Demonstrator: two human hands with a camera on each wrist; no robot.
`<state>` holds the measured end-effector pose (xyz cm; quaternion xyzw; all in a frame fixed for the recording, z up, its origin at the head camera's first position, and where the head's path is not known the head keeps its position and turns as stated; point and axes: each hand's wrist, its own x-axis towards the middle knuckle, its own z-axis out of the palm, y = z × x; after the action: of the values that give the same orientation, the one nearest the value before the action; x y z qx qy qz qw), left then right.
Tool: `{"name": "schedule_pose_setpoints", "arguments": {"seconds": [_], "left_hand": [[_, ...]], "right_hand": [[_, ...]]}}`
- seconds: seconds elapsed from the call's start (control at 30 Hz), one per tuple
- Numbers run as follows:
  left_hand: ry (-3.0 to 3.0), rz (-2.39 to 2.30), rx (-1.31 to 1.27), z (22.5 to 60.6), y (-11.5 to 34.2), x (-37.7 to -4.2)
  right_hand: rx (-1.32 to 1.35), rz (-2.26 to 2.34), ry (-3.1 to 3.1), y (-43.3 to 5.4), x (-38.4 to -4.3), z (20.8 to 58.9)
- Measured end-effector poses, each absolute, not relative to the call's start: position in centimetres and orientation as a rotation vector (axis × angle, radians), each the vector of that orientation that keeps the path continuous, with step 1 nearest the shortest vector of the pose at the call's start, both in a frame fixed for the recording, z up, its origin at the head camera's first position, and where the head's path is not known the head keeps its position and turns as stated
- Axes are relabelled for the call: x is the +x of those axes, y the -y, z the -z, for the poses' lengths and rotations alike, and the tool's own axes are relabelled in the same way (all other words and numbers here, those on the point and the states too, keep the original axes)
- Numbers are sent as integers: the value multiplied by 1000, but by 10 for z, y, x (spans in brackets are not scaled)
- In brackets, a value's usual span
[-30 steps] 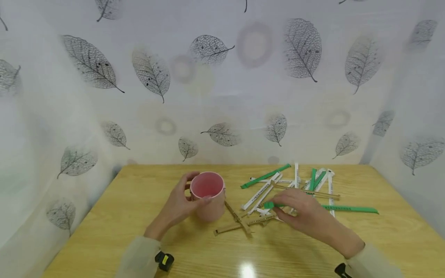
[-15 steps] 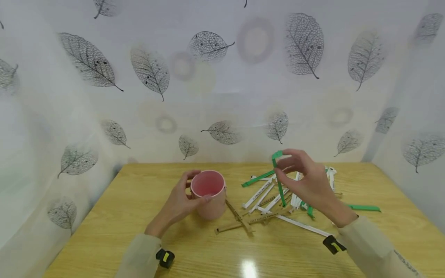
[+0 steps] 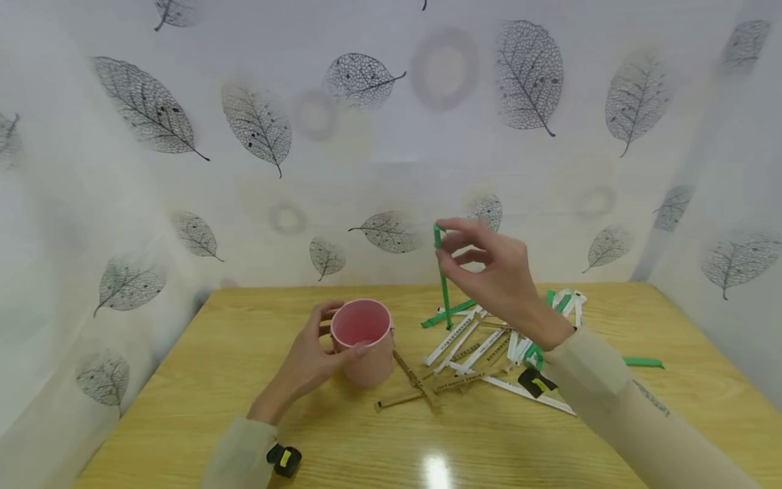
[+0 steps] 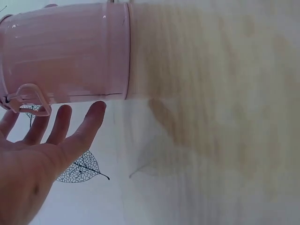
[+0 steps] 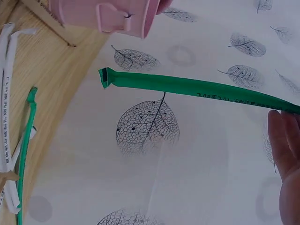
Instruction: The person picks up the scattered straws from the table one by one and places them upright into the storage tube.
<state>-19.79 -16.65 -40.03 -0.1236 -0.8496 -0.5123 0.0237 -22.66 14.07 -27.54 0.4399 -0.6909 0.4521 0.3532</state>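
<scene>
Pink bucket [image 3: 369, 367], one, left on the table [image 3: 342, 441], gripped by the left hand [image 3: 311, 356], one green packet [image 3: 444, 292] pinched aloft by the right hand [image 3: 491, 272], two crossed brown packets [image 3: 421, 388] between bucket and uncountable heap [image 3: 489, 350].

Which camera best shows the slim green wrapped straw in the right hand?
The right wrist view: the slim green wrapped straw stretches large across it, printing visible. The head view shows it small, hanging from the right hand; the left wrist view lacks it.

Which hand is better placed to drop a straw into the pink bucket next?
Probably the right hand: it pinches a green straw, lower end hanging free, right of the pink bucket. The left hand grips the bucket, seemingly steadying it.
</scene>
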Motion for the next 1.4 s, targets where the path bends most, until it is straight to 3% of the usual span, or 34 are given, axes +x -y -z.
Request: {"name": "schedule_pose_setpoints", "arguments": {"seconds": [0.47, 1.4], "left_hand": [[2528, 1559, -391, 407, 164, -188], [2579, 1623, -370, 402, 153, -198]], "right_hand": [[1132, -1378, 1630, -85, -238, 260], [1084, -1331, 2057, -82, -240, 351]]}}
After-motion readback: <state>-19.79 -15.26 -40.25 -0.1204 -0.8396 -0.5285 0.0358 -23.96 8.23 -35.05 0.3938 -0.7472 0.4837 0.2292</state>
